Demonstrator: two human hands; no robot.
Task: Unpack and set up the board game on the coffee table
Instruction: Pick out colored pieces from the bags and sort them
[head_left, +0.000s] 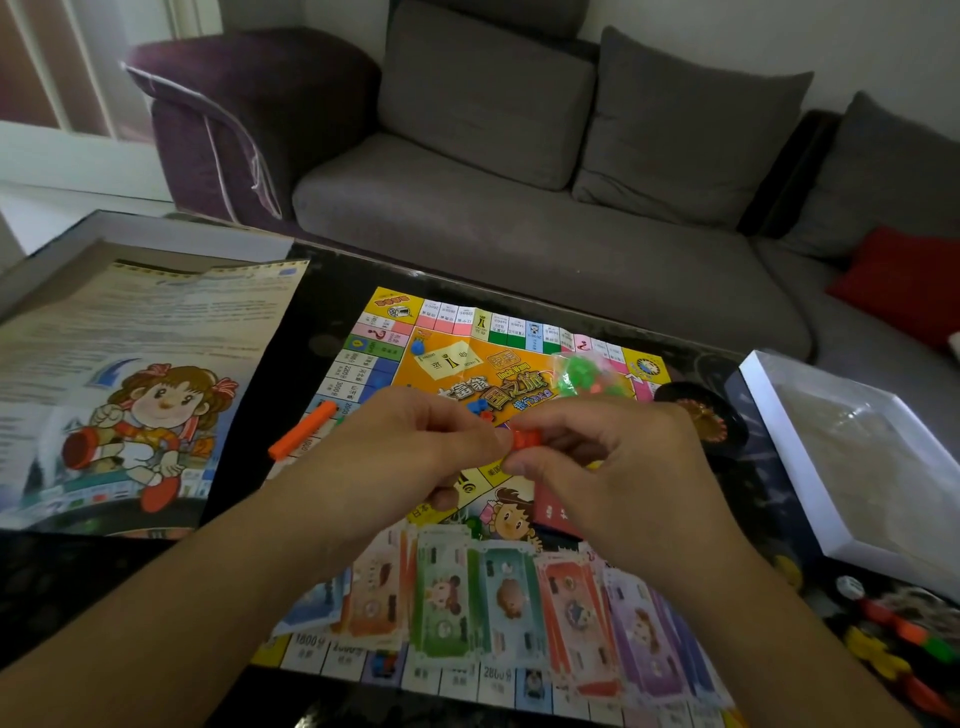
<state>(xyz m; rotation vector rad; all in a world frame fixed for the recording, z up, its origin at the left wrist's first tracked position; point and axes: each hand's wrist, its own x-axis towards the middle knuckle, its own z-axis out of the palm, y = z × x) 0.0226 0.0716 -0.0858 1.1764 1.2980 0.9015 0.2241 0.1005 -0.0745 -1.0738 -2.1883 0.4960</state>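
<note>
Both hands meet over the middle of the game board (457, 364), and the left hand (415, 447) and right hand (613, 457) pinch one small orange piece (525, 440) between their fingertips. An orange stick (304, 428) lies at nine o'clock from it. Paper money (498, 597) fans out at six o'clock; a bag of green pieces (579, 376) sits at one o'clock. The box lid (779, 431) lies at three o'clock.
</note>
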